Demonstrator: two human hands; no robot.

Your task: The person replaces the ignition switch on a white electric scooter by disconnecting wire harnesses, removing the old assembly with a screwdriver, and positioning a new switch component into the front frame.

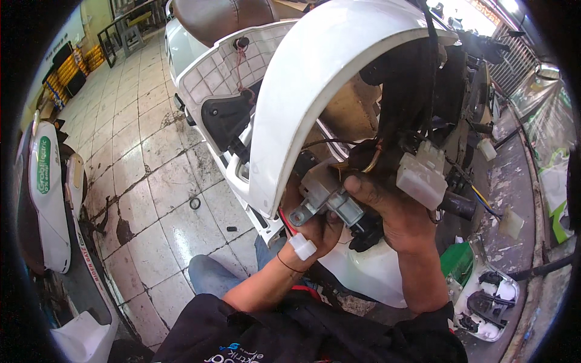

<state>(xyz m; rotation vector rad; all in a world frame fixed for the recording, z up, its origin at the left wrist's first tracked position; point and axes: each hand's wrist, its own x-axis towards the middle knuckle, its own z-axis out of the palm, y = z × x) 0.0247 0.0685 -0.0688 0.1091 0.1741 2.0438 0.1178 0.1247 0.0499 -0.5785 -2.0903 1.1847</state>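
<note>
Both hands hold a silver metal ignition lock (346, 209) with a mounting ear on one side and a black end. My left hand (325, 235) closes round it from below and the left, partly hidden behind the metal. From the right, my right hand (404, 221) grips it with the thumb lying along the top. A white plug (302, 247) on a red wire hangs over my left wrist. The lock sits just under the curved white body panel (296, 85) of a scooter. Beside my right hand is a translucent connector block (422, 175) with wires.
Loose wiring ends in a clear plug (511, 224) at the right. A white panel with black parts (487, 302) lies at the lower right. Another scooter (51, 199) stands at the left. A black ring (194, 203) lies on the tiled floor (145, 187).
</note>
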